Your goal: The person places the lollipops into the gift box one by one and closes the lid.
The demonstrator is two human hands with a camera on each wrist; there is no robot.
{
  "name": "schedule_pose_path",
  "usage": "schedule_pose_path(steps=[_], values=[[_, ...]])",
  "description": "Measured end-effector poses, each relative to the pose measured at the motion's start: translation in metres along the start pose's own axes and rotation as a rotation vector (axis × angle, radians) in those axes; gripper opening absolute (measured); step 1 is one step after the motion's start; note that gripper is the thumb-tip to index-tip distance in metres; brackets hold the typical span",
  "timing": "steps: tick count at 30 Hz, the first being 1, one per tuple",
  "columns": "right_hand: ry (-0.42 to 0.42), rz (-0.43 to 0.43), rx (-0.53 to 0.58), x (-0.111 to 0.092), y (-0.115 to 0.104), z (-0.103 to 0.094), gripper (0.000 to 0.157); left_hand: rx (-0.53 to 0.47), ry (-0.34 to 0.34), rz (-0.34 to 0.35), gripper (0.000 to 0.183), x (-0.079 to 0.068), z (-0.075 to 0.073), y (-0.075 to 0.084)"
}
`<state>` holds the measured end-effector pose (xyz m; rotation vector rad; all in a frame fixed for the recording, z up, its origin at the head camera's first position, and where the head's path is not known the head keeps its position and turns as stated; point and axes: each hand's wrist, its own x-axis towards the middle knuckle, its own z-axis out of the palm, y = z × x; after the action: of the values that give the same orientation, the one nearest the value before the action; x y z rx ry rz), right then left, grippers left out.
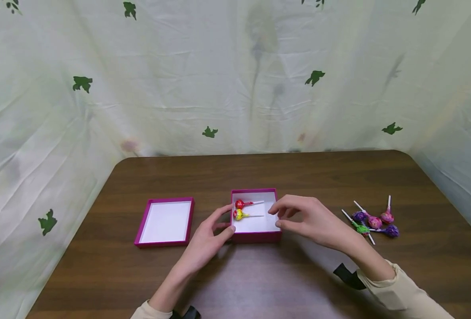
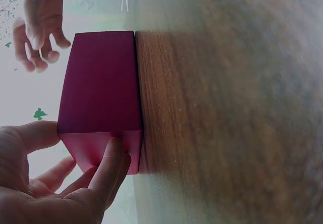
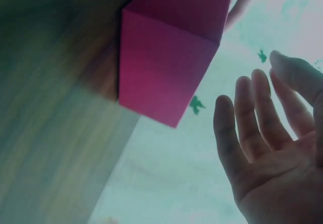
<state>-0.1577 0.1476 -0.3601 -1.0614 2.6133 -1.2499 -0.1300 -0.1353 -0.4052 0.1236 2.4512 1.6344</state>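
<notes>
A magenta box [image 1: 256, 238] with a white inside stands in the middle of the table. Inside its left part lie a red lollipop [image 1: 240, 204] and a yellow lollipop [image 1: 239, 215], both sticks pointing right. At the box's left side is my left hand [image 1: 205, 241], its fingers touching that wall and the upper front corner; the left wrist view shows the box [image 2: 101, 82] from there. Over the right edge hovers my right hand [image 1: 309, 219], holding nothing. In the right wrist view the right hand's [image 3: 277, 148] fingers are spread loosely, apart from the box [image 3: 161, 67].
Left of the box lies its matching lid [image 1: 167, 221], white inside facing up. To the right sits a pile of several lollipops, among them a green one [image 1: 362, 229] and a purple one [image 1: 391, 231]. A pale leaf-patterned cloth [image 1: 219, 88] hangs behind the brown table [image 1: 100, 266].
</notes>
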Motion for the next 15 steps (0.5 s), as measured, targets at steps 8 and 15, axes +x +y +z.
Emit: schedule_pose_path(steps=[8,15], values=[[-0.018,-0.057,-0.042,-0.023,0.008,-0.018,0.036,0.016,-0.003,-0.002,0.053,0.002,0.0,-0.002],[-0.023,-0.134,-0.093,-0.043,0.02,-0.038,0.044,0.01,-0.011,-0.017,0.054,0.001,0.0,-0.002]])
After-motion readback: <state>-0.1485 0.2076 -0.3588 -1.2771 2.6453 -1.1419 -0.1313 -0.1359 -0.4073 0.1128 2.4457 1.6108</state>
